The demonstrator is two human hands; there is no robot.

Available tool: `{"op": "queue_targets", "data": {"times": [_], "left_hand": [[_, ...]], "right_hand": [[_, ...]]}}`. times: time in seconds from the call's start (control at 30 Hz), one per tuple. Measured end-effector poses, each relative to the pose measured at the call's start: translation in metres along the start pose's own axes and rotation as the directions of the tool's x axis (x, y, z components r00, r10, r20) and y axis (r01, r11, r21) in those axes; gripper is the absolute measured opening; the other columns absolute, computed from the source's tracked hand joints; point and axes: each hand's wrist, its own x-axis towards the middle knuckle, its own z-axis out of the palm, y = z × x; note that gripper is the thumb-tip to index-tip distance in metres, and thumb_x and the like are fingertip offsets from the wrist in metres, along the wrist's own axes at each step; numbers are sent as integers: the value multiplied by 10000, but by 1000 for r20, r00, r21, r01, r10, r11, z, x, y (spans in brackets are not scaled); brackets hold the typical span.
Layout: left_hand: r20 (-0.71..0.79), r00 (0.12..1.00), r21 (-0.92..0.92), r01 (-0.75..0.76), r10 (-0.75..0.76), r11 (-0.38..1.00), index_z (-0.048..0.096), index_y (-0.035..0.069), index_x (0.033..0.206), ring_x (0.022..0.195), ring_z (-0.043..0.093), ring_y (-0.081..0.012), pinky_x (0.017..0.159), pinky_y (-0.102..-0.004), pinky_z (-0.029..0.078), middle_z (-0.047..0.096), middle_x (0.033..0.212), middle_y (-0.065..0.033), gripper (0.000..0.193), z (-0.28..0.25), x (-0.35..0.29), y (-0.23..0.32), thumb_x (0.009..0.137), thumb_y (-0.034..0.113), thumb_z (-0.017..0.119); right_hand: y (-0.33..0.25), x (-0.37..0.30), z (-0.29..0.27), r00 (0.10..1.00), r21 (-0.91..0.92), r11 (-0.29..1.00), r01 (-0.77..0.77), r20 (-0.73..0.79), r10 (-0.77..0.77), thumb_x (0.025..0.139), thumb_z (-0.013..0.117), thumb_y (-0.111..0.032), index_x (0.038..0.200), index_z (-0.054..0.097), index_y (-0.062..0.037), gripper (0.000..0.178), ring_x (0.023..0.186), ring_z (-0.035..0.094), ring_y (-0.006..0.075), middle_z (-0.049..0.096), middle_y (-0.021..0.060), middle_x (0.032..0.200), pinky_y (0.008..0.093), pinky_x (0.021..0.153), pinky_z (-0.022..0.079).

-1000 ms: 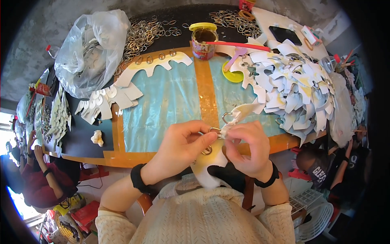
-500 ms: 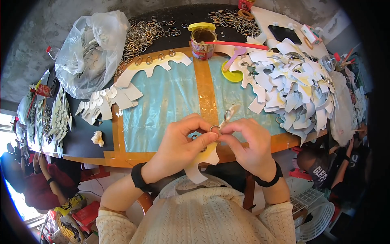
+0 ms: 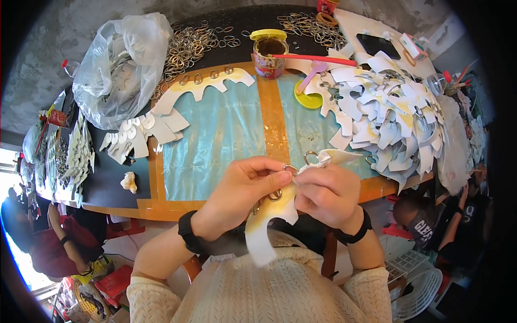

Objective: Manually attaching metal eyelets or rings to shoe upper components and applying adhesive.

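Table (image 3: 215,134): blue sheet with orange tape borders, dark top beyond it. Right side, big heap (image 3: 393,118) of white cutouts stained yellow. Top left, clear plastic bag (image 3: 116,70); next to it a spread of metal rings (image 3: 194,46). A scalloped strip (image 3: 202,89) with rings along its edge lies across the sheet's far end. Jar (image 3: 269,54) with yellow rim top centre, red stick (image 3: 318,58) lying over it. Yellow lid (image 3: 308,99) just beside the heap.

I see both hands meeting at the near table edge. Left hand (image 3: 245,185) pinches a ring (image 3: 291,169) between thumb and fingertips. Right hand (image 3: 328,194) is closed on the white cutout (image 3: 266,226), which curves down toward the lap. Second ring (image 3: 311,157) pokes up above the right fingers.
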Motion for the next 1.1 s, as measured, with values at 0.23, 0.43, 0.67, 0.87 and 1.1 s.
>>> {"op": "queue_targets", "data": {"times": [0.23,0.43,0.67,0.87,1.1], "left_hand": [[-76,968,344,-201,241,917,621,-32,975,804,609,-92,688,-202,491,655,867,-64,182,-3,2,-2,842,82,669],[-26,933,442,-312,360,841,617,-30,959,803,605,-85,669,-204,490,648,888,-60,166,0,2,-6,842,76,669],[24,996,37,-81,80,996,573,-14,997,820,599,-72,689,-199,483,638,919,-64,182,-8,4,-7,855,69,651],[-27,979,96,-197,201,976,574,-18,969,832,598,-87,728,-205,485,638,921,-67,161,-5,3,-10,850,61,651],[-27,962,380,-242,273,893,615,-41,941,844,608,-116,757,-249,500,648,899,-81,145,-3,-1,-10,828,39,659]], "right_hand": [[-14,8,-1,945,51,945,-324,62,321,691,691,20,889,565,-51,246,617,630,238,655,88,827,303,506,485],[-20,15,-9,838,213,810,-546,152,525,726,657,68,973,523,-34,299,496,500,80,632,49,819,204,445,369],[-18,11,-8,572,619,286,-731,327,753,797,607,45,1050,534,-35,275,481,401,-34,585,10,906,136,439,273],[-20,15,-11,647,436,496,-751,336,685,788,635,37,1068,535,-41,308,501,470,-12,605,21,863,151,454,328],[-23,23,-17,588,293,510,-808,380,714,751,651,66,1088,485,-33,389,498,470,-15,617,10,782,144,442,285]]}}
